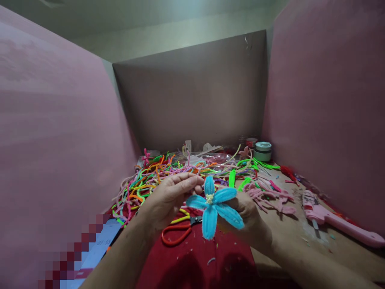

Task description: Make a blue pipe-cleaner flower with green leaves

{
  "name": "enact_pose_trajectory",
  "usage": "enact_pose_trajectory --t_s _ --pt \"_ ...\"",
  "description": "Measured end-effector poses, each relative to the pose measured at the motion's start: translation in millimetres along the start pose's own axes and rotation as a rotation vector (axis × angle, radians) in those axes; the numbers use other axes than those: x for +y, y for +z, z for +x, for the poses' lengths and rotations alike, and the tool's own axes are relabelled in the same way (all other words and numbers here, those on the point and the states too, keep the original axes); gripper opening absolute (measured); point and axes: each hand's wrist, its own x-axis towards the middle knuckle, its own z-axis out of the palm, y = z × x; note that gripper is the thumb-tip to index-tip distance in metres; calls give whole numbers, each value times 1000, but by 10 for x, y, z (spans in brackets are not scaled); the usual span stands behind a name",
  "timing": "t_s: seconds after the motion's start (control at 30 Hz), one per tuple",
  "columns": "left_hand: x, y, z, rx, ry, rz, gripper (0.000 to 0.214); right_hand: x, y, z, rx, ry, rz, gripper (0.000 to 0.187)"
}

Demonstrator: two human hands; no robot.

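A light-blue pipe-cleaner flower (221, 212) with several looped petals and a pale yellow centre faces me in the head view. Behind its right-hand petals is my right hand (248, 212), closed on the flower from the back; its fingertips and any stem are hidden. My left hand (173, 194) is at the flower's left, with bent fingers and thumb drawn together beside the upper petal. Whatever may lie between those fingertips is too small to make out. Under the flower, red-and-yellow-handled pliers or cutters (177, 237) rest on a dark red cloth (192, 265).
A heap of colourful pipe cleaners (141, 188) spreads behind my hands. Pink pipe-cleaner pieces (267, 196) and a pink glue gun (339, 222) lie at right. A mint-green jar (262, 151) stands at the back. Panels (192, 104) enclose the workspace; a phone-like screen (100, 245) lies at left.
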Motion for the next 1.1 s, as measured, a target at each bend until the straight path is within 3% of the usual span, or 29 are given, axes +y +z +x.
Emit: enact_pose_trajectory --t_s 0.1,0.23,0.33,0.47,0.57,0.67,0.73,0.93,1.03,1.1 --pt "20 45 42 -50 -79 82 25 -39 -4 -10 -47 22 -25 11" --pt "-100 116 82 47 -111 117 26 -38 -16 -26 -43 -27 -136 13" --pt "-141 103 69 70 -98 135 26 -21 -17 -20 -46 -41 -158 14" --pt "21 73 20 74 43 312 20 -15 -12 -20 -125 -25 -135 13" --pt "211 110 7 -45 94 487 19 -14 3 -32 -175 -30 -128 16" --pt "309 165 35 -250 -16 597 15 -16 25 -32 -151 -63 -104 17" --pt "291 185 70 -291 -65 634 16 -28 35 -19 -145 -64 -84 20" --pt "96 175 167 -136 -63 669 20 -51 23 2 -148 -32 -135 20" --pt "114 172 164 -103 -37 655 23 -44 5 -3 -113 -21 -149 23" --pt "161 169 108 13 49 680 25 -48 -9 1 -105 6 -145 22"
